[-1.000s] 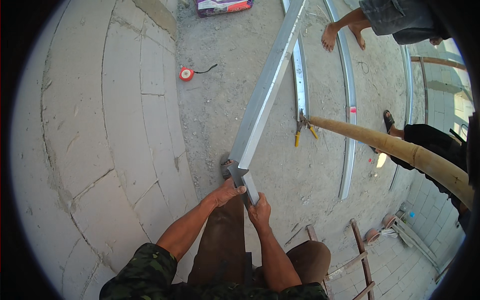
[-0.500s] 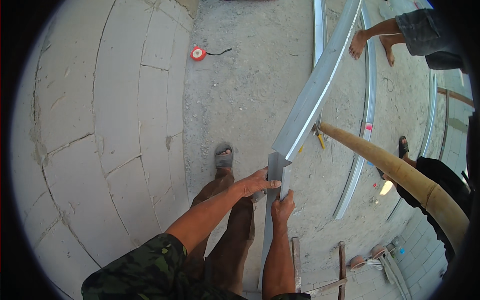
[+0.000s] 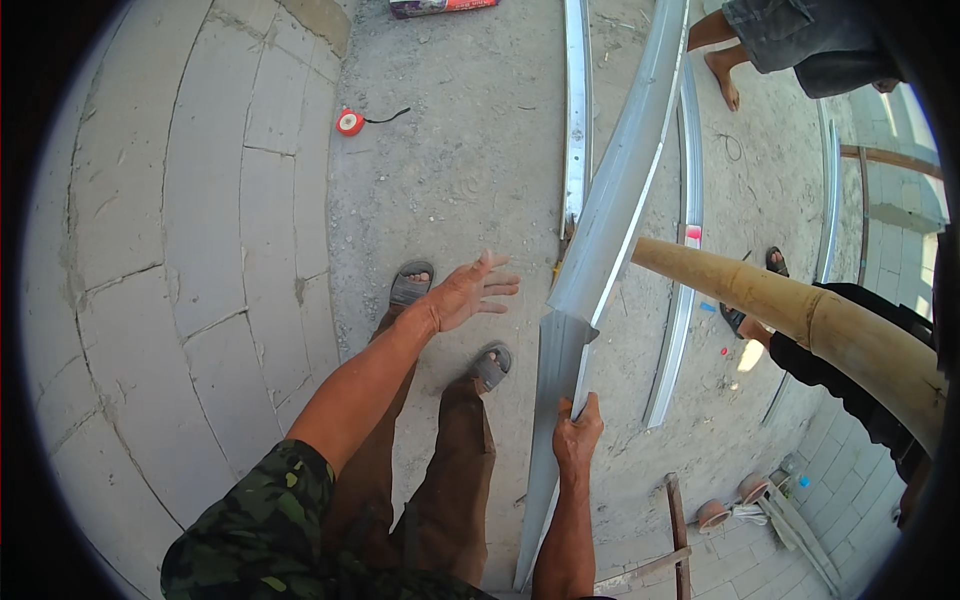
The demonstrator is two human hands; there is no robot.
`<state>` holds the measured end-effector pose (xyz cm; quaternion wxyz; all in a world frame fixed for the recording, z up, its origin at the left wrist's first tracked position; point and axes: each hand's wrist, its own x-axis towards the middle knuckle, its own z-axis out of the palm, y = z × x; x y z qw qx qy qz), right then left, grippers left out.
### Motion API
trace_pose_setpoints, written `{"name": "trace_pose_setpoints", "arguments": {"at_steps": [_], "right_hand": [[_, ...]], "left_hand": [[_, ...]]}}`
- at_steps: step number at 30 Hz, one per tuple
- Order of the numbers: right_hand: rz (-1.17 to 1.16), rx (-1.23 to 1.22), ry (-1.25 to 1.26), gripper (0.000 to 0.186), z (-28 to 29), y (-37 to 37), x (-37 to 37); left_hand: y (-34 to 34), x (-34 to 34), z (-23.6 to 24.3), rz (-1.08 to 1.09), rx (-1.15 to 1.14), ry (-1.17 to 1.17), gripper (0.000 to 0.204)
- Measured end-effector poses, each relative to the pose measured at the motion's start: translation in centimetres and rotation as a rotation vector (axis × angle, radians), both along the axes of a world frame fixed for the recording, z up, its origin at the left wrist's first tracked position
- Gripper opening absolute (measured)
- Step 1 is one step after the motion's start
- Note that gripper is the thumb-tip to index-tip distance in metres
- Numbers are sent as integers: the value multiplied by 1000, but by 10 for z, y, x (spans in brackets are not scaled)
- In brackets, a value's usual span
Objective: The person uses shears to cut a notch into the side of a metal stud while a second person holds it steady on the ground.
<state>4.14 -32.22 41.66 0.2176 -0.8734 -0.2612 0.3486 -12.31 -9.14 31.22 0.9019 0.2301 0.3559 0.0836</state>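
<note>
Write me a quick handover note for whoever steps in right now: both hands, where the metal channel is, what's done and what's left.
Right hand: gripping the edge of the bent metal channel just below its kink.
Left hand: open, fingers spread, off the channel, in the air above the concrete floor.
Channel: long grey profile running up and away, kinked near the right hand, lower part dropping toward the floor beside the right foot.
Nearby: bamboo pole crossing on the right, more metal strips on the floor, red tape measure.
Done: channel is bent. Left: it is not yet set down; only one hand supports it.
</note>
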Motion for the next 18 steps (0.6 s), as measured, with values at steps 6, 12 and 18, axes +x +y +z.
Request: {"name": "trace_pose_setpoints", "arguments": {"at_steps": [6, 12, 18], "right_hand": [[-16, 18, 91, 15, 41, 1, 9], [-66, -41, 76, 19, 107, 14, 9], [-119, -19, 123, 21, 181, 37, -5]], "left_hand": [[125, 106, 28, 54, 89, -108, 125], [140, 188, 75, 48, -22, -324, 123], [142, 214, 146, 176, -362, -808, 105]]}}
